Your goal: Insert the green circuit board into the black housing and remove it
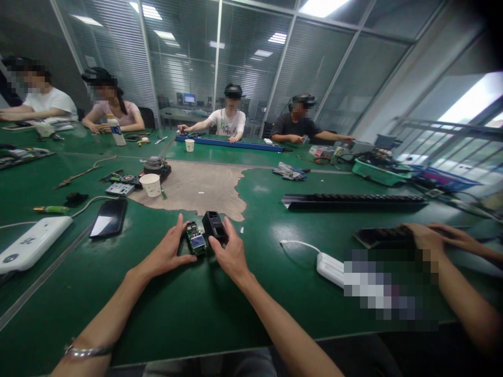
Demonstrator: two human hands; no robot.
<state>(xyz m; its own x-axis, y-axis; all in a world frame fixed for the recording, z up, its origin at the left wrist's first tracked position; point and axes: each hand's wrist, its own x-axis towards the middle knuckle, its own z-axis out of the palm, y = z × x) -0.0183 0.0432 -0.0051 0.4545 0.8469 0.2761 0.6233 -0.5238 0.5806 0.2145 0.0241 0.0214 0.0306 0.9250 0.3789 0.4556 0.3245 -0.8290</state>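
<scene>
My left hand [168, 247] is around a small green circuit board [196, 240] with a little screen on it. The thumb lies at the board's lower end and the index finger points up along its left side. My right hand [230, 250] grips a black plastic housing [214, 225] between thumb and fingers, tilted just right of the board. Board and housing are close together above the green table [176, 314]; whether they touch I cannot tell.
A phone [109, 218] and a white power strip [37, 242] lie left. A paper cup [151, 185] stands beside electronic parts. On the right are a long black rail [353, 202], a white adapter [330, 269] and a co-worker's hands [428, 243]. Several people sit across the table.
</scene>
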